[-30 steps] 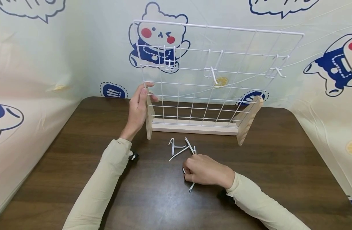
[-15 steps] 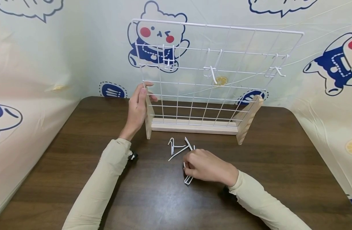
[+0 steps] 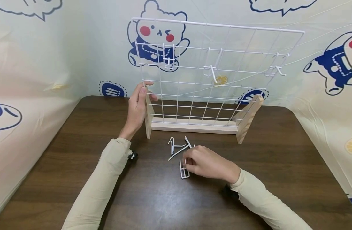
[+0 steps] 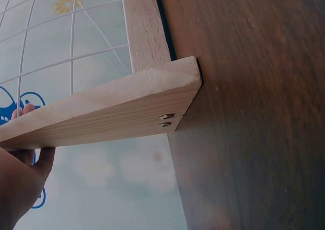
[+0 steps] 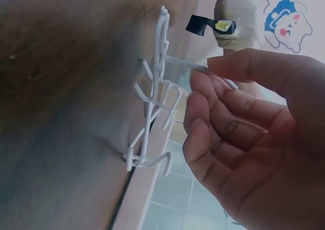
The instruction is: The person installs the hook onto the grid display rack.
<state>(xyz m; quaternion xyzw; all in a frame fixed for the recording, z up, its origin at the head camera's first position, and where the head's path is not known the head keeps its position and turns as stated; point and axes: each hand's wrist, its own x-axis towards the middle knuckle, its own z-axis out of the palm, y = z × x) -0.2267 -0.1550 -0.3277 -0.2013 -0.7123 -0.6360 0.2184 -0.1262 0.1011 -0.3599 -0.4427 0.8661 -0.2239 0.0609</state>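
My left hand [image 3: 136, 108] grips the left wooden side post [image 3: 148, 119] of a white wire grid rack [image 3: 194, 127]. In the left wrist view, the fingers wrap the same post [image 4: 122, 108] from both sides. Low above the table, my right hand [image 3: 209, 163] pinches a white wire display hook [image 3: 185, 177]. The right wrist view shows thumb and fingertips on the prong [image 5: 185, 64] of this hook, its frame hanging away from the fingers. Behind it lie loose white hooks, one with a curled top [image 3: 172, 147] and another partly hidden by the right hand [image 3: 179, 152].
Three white hooks hang on the grid: at the left [image 3: 168, 59], the middle [image 3: 212, 74] and the right [image 3: 278, 70]. The right side post [image 3: 248, 121] leans outward. Brown table [image 3: 153, 198] spreads in front, and a printed cloth [image 3: 107, 48] hangs behind.
My right hand has turned the hook and drawn it slightly up toward the rack, so its rectangular frame shows more. The left hand keeps its grip on the post.
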